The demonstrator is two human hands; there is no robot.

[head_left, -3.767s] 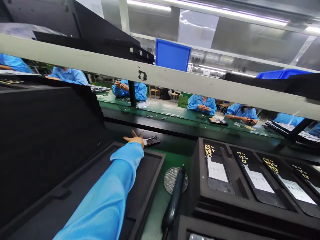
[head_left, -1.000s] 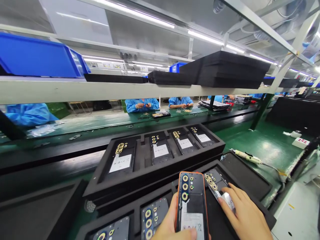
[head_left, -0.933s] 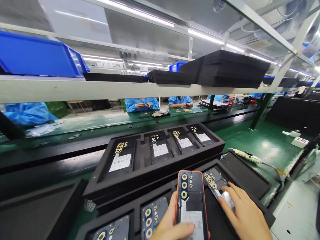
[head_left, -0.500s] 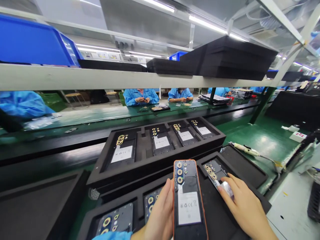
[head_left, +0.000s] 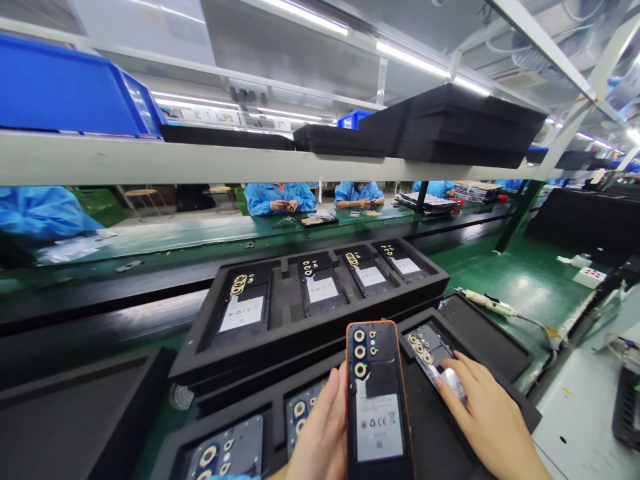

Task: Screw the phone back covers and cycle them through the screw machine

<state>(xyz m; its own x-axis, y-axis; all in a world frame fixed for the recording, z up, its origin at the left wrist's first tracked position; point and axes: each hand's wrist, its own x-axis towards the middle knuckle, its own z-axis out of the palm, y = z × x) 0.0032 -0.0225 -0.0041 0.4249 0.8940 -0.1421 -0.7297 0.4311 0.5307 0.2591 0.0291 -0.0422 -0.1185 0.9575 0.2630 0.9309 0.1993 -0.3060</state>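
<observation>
My left hand [head_left: 320, 423] is closed around an orange-edged phone [head_left: 379, 387] with its back cover off, so the white battery label and three gold camera rings show. The phone stands tilted up toward me at the bottom centre. To the right, my right hand [head_left: 483, 407] grips a second open-backed phone [head_left: 423, 343] by its sides, thumb and fingers across its battery. That phone lies in a slot of the near black foam tray [head_left: 270, 393]. Two more phones, one of them this dark one [head_left: 230, 443], sit in the same tray, partly behind my left hand and sleeve.
Behind stands another foam tray [head_left: 285, 327] with several open-backed phones. An electric screwdriver [head_left: 487, 302] with a cable lies at right. Overhead, a white shelf [head_left: 225, 163] carries black foam trays [head_left: 450, 127] and a blue bin [head_left: 65, 87]. Co-workers in blue sleeves [head_left: 297, 195] sit across the line.
The orange-edged phone has tilted slightly and come a little closer to the view. My right hand keeps its place on the phone in the tray. The camera view has shifted slightly.
</observation>
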